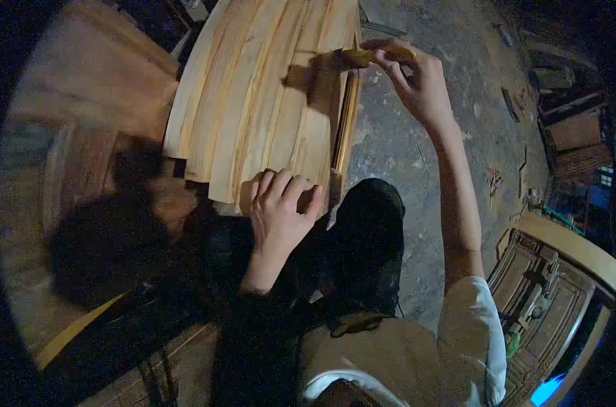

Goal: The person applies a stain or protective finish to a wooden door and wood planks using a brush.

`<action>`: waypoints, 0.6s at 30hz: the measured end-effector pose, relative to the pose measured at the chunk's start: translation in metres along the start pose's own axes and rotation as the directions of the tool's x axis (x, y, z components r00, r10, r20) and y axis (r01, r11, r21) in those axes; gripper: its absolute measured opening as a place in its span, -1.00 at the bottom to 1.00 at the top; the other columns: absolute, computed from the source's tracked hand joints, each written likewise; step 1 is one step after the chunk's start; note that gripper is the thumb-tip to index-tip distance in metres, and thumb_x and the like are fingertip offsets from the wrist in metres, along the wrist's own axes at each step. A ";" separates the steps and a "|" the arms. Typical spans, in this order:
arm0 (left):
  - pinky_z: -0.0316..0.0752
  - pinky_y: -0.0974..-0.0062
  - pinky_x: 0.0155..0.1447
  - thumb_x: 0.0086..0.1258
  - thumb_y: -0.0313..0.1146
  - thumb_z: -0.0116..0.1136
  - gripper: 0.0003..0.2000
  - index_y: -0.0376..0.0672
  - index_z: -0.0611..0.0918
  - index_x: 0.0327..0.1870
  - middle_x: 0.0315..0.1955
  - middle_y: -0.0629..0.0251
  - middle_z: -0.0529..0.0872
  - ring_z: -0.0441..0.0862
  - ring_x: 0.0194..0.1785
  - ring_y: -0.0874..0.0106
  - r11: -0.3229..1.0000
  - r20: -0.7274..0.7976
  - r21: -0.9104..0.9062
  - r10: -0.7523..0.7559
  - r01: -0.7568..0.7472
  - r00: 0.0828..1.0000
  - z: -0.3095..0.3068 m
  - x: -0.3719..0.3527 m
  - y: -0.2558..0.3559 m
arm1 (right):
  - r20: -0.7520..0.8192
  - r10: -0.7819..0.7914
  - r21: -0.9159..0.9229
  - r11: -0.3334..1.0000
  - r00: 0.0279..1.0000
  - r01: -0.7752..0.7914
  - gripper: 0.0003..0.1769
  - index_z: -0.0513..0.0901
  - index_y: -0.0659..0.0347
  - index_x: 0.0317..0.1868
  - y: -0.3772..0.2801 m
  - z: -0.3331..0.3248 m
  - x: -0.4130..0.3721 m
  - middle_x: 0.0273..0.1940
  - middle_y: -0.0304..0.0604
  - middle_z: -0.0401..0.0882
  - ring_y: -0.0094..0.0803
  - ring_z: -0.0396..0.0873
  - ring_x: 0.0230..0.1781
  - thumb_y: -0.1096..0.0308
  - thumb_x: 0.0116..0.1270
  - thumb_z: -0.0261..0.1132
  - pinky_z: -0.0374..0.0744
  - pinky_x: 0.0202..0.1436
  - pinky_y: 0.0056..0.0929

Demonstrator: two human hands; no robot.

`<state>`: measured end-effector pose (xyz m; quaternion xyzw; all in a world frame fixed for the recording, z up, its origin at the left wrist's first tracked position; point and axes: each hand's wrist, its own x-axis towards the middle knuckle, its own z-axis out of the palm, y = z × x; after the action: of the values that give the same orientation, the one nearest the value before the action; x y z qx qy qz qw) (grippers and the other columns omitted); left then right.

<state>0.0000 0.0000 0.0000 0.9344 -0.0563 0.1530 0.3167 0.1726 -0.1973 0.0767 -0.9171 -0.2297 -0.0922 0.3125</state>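
My right hand [413, 78] is closed around a small yellow-brown tool [356, 58] at the right edge of the pale wooden slats [254, 81]. The tool points left over the wood and looks dark at its tip; its exact kind is not clear. Shadows of the hand and tool fall across the slats. At the near end of the slats lies my left hand [281, 203], palm down, fingers apart and slightly bent on the wood. Nothing shows in its grip. The slats lie side by side lengthwise, with orange-brown lines between them.
Dark-clothed knees [369, 224] are close below the slats. Grey concrete floor [403, 169] runs along the right, with scraps on it. A carved wooden panel [545, 292] stands at lower right. Large brown boards [98, 61] are on the left.
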 end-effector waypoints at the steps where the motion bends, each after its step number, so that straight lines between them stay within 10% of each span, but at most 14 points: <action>1: 0.32 0.27 -0.12 0.01 -0.28 0.34 -0.85 -0.08 0.58 -0.54 -0.49 0.30 0.52 0.49 -0.29 0.25 0.999 -0.012 -0.035 0.017 -0.017 1.000 -0.002 0.007 0.006 | 0.066 -0.004 -0.076 0.997 0.998 0.009 -0.76 0.64 0.21 -0.05 0.005 -0.005 0.004 -0.16 -0.05 0.67 -0.27 0.66 -0.16 0.33 0.32 0.22 0.58 -0.20 -0.44; 8: 0.36 0.29 -0.16 0.00 -0.31 0.35 -0.83 -0.11 0.57 -0.54 -0.45 0.33 0.56 0.52 -0.28 0.24 0.995 0.000 -0.091 0.029 -0.029 1.000 0.002 -0.010 -0.017 | 0.174 -0.149 -0.221 0.957 0.973 0.186 -0.76 0.65 0.16 -0.08 0.006 0.046 -0.024 -0.16 -0.11 0.67 -0.20 0.65 -0.19 0.51 0.24 0.20 0.58 -0.13 -0.36; 15: 0.34 0.31 -0.15 -0.03 -0.22 0.40 -0.81 -0.01 0.64 -0.44 -0.42 0.38 0.57 0.48 -0.24 0.31 0.999 -0.052 -0.051 0.004 -0.007 0.999 -0.005 -0.024 -0.009 | 0.345 -0.320 0.010 0.941 0.883 0.337 -0.71 0.63 0.20 -0.17 -0.058 0.027 -0.070 -0.34 0.08 0.58 0.03 0.54 -0.27 0.19 0.21 0.27 0.55 -0.14 -0.16; 18: 0.30 0.27 0.06 -0.03 -0.16 0.40 -0.63 -0.14 0.64 -0.23 -0.27 0.33 0.55 0.43 -0.13 0.29 0.982 0.106 -0.187 0.063 -0.042 0.992 -0.004 -0.030 -0.022 | 0.529 -0.102 -0.040 0.989 0.843 0.145 -0.82 0.67 0.21 -0.21 -0.048 0.021 -0.053 -0.26 -0.05 0.66 -0.11 0.62 -0.24 0.30 0.26 0.26 0.57 -0.13 -0.29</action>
<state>-0.0253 0.0200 -0.0188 0.9065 -0.1124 0.1028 0.3938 0.1035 -0.1700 0.0692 -0.9022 -0.3611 0.1327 0.1951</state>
